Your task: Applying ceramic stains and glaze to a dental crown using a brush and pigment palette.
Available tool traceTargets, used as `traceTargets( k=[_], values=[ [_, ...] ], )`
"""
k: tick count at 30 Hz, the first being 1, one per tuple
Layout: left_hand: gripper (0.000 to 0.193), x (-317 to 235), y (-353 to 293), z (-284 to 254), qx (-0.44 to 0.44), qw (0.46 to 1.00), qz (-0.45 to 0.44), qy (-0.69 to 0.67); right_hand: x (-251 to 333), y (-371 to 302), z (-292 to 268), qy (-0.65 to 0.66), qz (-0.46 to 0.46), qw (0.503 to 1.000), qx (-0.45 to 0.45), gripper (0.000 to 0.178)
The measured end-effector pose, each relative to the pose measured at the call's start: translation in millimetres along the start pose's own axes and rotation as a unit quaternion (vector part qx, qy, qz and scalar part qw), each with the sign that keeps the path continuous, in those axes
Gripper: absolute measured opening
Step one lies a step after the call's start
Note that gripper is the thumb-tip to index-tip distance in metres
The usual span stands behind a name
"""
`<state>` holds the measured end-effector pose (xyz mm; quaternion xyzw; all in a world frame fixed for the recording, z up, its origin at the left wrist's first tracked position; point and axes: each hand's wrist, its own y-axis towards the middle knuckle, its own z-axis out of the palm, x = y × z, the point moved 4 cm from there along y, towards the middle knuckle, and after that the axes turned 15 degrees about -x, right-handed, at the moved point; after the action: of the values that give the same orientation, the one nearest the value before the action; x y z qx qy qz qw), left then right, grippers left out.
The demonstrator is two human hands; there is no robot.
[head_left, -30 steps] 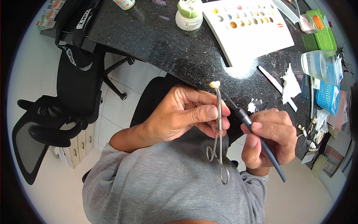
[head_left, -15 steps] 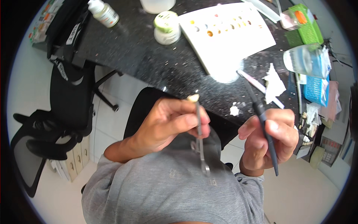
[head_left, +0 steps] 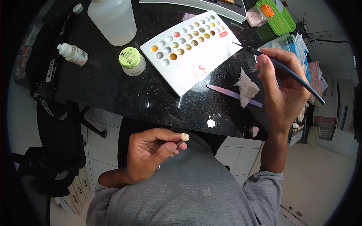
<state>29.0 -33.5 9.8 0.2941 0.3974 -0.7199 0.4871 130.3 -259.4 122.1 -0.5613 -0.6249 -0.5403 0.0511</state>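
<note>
A small cream tooth crown (head_left: 184,137) sits at the tip of slim metal forceps (head_left: 180,143), which my left hand (head_left: 147,154) pinches between thumb and fingers in front of my shirt. Most of the forceps is hidden by the hand. My right hand (head_left: 283,86) grips a fine brush (head_left: 309,89) with a dark blue handle, pen-fashion. Its thin tip points left, at the right corner of a white palette (head_left: 205,62); whether it touches, I cannot tell. Rows of round wells on the palette hold yellow, brown, grey and red colours.
Left of the palette stand a green-lidded jar (head_left: 132,64), a dropper bottle (head_left: 75,54) and a large translucent bottle (head_left: 115,24). Nearer me lie a pink-purple strip tool (head_left: 230,95), crumpled tissue (head_left: 247,88) and white crumbs (head_left: 211,123). A green basket (head_left: 277,19) is at far right.
My right hand has moved forward with the brush, over to the palette's corner. My left hand has drawn lower, still holding the forceps and crown. The view has shifted too.
</note>
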Motion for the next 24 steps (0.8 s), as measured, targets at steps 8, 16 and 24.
traceTargets(
  k=[8, 16, 24],
  values=[
    [0.019, -4, 1, -4, -0.034, 0.999, 0.035, -0.001, -10, -1, 8, -0.040, -0.043, 0.998, -0.005, 0.009],
    [0.016, -10, 4, -4, -0.021, 0.988, 0.107, 0.108, -12, -1, 9, -0.034, -0.018, 0.999, -0.001, 0.009],
    [0.016, -10, 6, -5, -0.017, 0.993, 0.082, 0.077, -10, -2, 9, -0.030, -0.018, 0.999, -0.005, 0.009]
  ],
)
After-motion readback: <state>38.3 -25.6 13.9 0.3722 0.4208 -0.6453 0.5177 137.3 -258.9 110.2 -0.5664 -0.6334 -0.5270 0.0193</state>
